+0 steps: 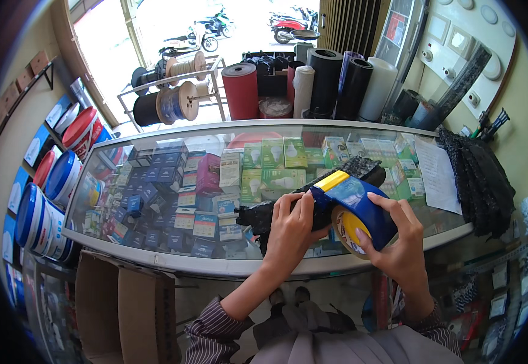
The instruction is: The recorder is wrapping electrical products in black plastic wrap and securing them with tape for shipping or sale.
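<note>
Over the glass counter [227, 261], my right hand [398, 243] grips a blue tape dispenser [384, 214] with a yellow front edge. A roll of tape [348, 232] with a yellow core sits in the dispenser, and my thumb rests against it. The fingers of my left hand [291, 227] press on a black, rough-surfaced bundle [257, 216], close to the dispenser's front end. This bundle lies slantwise across the counter top. My left palm and the dispenser hide its middle part.
Boxed light bulbs [273, 154] show through the counter glass. A sheet of paper [437, 177] and black rough material [475, 182] lie at the right end. Upright rolls [325, 82] and cable spools [177, 102] stand beyond. Paint pails [41, 223] line the left; a cardboard box [127, 309] stands below.
</note>
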`<state>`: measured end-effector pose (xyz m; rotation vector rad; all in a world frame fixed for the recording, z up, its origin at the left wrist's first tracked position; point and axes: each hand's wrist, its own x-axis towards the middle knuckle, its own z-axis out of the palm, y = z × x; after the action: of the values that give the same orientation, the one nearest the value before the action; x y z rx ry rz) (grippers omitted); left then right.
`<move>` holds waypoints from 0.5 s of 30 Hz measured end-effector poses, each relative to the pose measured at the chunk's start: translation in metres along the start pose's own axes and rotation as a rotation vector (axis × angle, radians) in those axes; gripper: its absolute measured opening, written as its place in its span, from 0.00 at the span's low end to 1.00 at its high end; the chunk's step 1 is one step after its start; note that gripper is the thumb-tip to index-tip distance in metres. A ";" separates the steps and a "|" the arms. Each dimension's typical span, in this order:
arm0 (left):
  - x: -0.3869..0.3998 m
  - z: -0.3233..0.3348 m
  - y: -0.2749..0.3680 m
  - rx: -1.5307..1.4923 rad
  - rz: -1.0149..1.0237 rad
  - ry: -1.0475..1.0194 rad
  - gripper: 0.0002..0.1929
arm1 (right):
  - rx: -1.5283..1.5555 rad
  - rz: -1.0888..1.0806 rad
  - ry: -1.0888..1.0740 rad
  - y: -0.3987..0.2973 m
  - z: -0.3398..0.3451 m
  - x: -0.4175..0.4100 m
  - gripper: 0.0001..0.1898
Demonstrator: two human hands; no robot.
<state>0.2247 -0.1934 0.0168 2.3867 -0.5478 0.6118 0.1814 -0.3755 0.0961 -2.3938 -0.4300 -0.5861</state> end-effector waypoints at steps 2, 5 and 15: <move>0.000 0.000 0.000 -0.002 -0.004 -0.014 0.31 | 0.019 -0.006 -0.008 0.003 -0.002 -0.003 0.27; -0.002 -0.002 -0.001 0.002 -0.017 -0.035 0.33 | 0.053 -0.018 -0.026 0.003 -0.002 -0.007 0.28; 0.004 -0.011 0.006 0.030 0.026 -0.068 0.36 | 0.052 0.079 -0.036 -0.011 -0.032 -0.058 0.30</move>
<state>0.2218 -0.1917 0.0292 2.4397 -0.6038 0.5560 0.1174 -0.3968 0.0951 -2.3627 -0.3600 -0.4907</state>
